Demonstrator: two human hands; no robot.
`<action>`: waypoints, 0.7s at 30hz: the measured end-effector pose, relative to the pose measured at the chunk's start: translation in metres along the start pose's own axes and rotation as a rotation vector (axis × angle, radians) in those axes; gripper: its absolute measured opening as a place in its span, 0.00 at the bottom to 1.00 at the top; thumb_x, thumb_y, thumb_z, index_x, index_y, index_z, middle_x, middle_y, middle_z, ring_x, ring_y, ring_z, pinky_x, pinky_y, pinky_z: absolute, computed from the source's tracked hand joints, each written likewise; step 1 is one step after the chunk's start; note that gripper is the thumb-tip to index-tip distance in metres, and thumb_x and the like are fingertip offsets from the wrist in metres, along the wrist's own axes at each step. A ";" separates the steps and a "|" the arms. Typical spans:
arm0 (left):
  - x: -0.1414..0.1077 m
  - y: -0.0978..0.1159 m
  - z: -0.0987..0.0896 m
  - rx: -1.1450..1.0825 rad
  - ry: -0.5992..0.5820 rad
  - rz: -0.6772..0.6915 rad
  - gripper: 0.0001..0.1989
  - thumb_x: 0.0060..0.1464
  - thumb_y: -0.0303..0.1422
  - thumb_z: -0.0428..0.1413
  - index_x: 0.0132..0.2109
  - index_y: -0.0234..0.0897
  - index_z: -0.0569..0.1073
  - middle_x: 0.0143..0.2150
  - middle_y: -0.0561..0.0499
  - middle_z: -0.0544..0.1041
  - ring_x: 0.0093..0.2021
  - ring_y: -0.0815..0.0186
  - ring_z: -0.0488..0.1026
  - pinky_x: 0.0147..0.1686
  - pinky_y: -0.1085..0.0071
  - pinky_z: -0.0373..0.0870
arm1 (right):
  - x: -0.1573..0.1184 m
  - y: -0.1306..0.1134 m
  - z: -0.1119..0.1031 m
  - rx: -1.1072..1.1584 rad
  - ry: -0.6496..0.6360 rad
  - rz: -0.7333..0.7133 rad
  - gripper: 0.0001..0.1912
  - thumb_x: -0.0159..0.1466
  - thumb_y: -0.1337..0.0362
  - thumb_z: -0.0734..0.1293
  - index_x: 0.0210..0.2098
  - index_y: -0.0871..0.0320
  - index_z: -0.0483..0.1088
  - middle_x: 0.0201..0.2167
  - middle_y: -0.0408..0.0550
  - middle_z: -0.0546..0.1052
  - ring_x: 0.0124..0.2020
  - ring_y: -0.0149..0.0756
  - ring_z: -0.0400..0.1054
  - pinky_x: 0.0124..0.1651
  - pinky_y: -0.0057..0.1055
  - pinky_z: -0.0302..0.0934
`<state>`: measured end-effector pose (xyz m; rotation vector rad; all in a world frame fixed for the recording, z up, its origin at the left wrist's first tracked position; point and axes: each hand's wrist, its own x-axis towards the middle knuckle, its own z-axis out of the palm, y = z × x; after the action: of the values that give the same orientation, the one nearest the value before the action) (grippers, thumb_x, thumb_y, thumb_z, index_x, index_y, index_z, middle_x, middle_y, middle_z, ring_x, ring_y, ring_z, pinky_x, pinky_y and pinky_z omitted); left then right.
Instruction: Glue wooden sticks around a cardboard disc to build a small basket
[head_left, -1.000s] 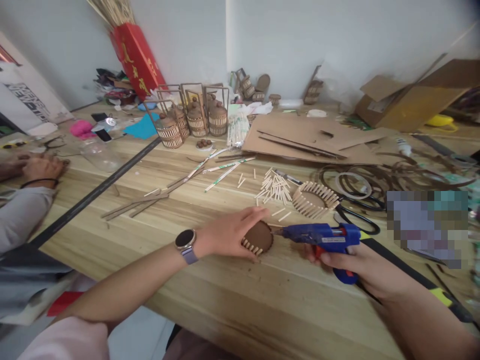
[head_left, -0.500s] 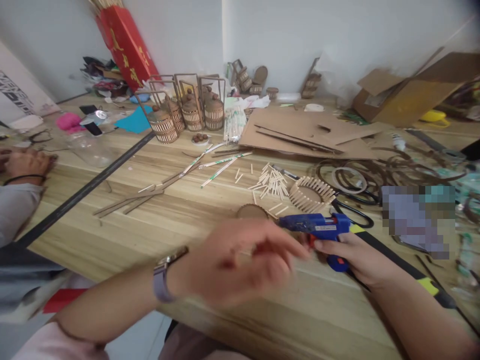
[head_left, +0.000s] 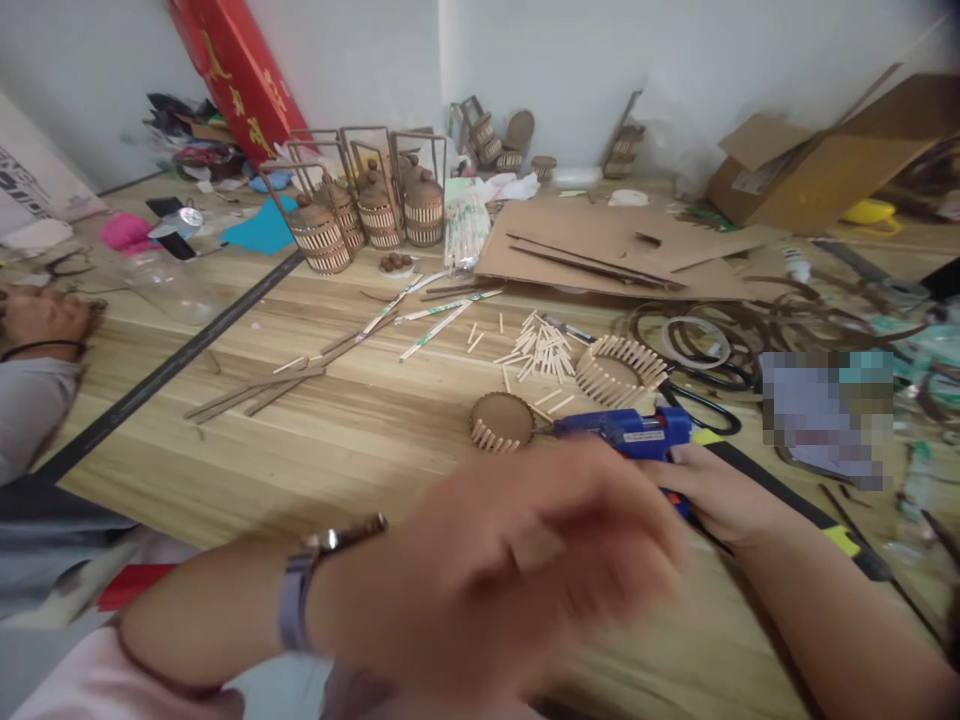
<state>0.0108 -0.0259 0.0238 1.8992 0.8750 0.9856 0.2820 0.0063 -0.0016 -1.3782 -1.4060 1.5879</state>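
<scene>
My right hand (head_left: pixel 724 490) grips a blue hot glue gun (head_left: pixel 626 432) by its handle, the nozzle pointing left. In front of it, smeared by motion, my left hand (head_left: pixel 502 570) crosses the gun's lower part; its fingers are too blurred to read, and whether it holds anything is unclear. Just left of the nozzle lies a round brown disc (head_left: pixel 501 412) with a row of short sticks along its near edge. Behind the gun sits a second round piece (head_left: pixel 596 383) ringed with sticks. A pile of short wooden sticks (head_left: pixel 546 348) lies beside that.
Small lantern-like baskets (head_left: pixel 319 240) stand at the back left, near a bowl of brown beads (head_left: pixel 396 264). Cardboard (head_left: pixel 577 245) covers the table behind, with coiled brown strips (head_left: pixel 757 335) to its right. Another person's hand (head_left: pixel 45 315) rests at the far left.
My left hand has moved right and nearer the camera, now overlapping the glue gun. The stick-edged disc, earlier mostly hidden, is uncovered. My right hand keeps its hold, and the view has shifted slightly.
</scene>
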 end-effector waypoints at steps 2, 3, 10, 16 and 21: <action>0.024 0.016 -0.016 -0.003 0.174 0.028 0.22 0.68 0.47 0.42 0.30 0.41 0.64 0.26 0.53 0.69 0.28 0.67 0.68 0.31 0.67 0.69 | -0.001 -0.001 0.001 -0.015 0.007 -0.015 0.11 0.54 0.56 0.72 0.28 0.59 0.76 0.27 0.48 0.77 0.30 0.36 0.69 0.31 0.30 0.60; 0.035 0.012 -0.023 0.088 0.244 0.046 0.22 0.68 0.47 0.41 0.29 0.40 0.64 0.26 0.54 0.67 0.28 0.67 0.67 0.33 0.67 0.69 | -0.001 -0.001 0.001 -0.027 0.006 -0.020 0.11 0.54 0.56 0.72 0.28 0.59 0.76 0.27 0.48 0.77 0.30 0.37 0.69 0.31 0.30 0.61; 0.055 -0.066 -0.023 0.315 -0.095 0.157 0.38 0.38 0.59 0.64 0.50 0.40 0.67 0.60 0.38 0.67 0.61 0.49 0.64 0.60 0.51 0.63 | 0.004 0.003 0.000 -0.110 -0.050 -0.037 0.17 0.54 0.51 0.73 0.28 0.59 0.75 0.28 0.49 0.78 0.31 0.37 0.70 0.33 0.30 0.63; 0.049 -0.073 -0.013 0.386 -0.206 0.135 0.45 0.47 0.32 0.68 0.66 0.45 0.52 0.66 0.41 0.61 0.67 0.50 0.59 0.65 0.48 0.58 | 0.001 0.006 0.004 -0.102 -0.005 -0.036 0.20 0.52 0.47 0.75 0.32 0.59 0.75 0.26 0.48 0.78 0.30 0.38 0.72 0.34 0.32 0.66; 0.049 -0.081 -0.020 0.334 -0.216 0.103 0.55 0.41 0.39 0.71 0.68 0.46 0.47 0.69 0.39 0.57 0.69 0.46 0.55 0.66 0.46 0.56 | -0.005 0.005 0.005 -0.157 0.011 -0.073 0.21 0.53 0.46 0.73 0.29 0.58 0.75 0.29 0.50 0.79 0.31 0.40 0.73 0.36 0.34 0.68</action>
<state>-0.0013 0.0571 -0.0249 2.3045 0.8603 0.7063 0.2792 -0.0011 -0.0058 -1.4053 -1.5841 1.4472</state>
